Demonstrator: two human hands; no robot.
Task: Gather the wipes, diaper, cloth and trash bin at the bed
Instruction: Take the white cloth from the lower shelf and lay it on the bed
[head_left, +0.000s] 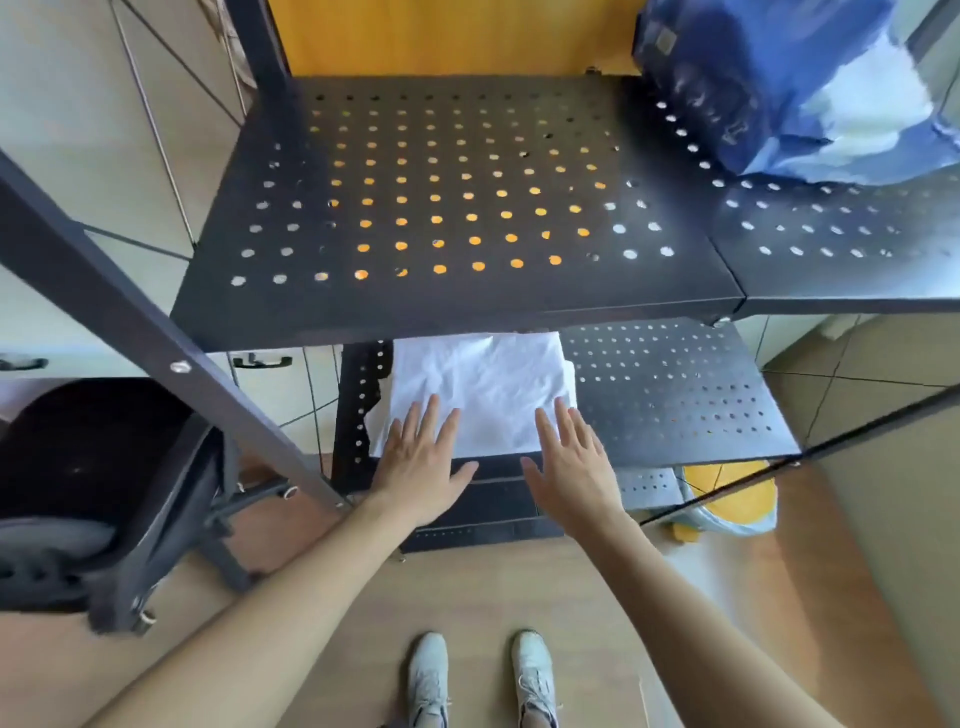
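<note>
The folded white cloth (480, 389) lies on the middle shelf (675, 395) of a black perforated metal rack, its near edge flush with the shelf's front lip, its far part hidden under the upper shelf (457, 208). Your left hand (421, 467) and right hand (571, 467) hover at the cloth's near edge, at 7 and 5 o'clock of it; the fingers (434, 421) are spread wide and straight, holding nothing, their tips over the fabric. Whether they touch it cannot be told.

Recommendation: slide both hands under the near fold and lift the stack as one, level, so the folds do not spill.

At 1 o'clock, a blue and white plastic pack (779, 88) sits on the upper shelf. Its printing is too blurred to read. No legible writing elsewhere.
</note>
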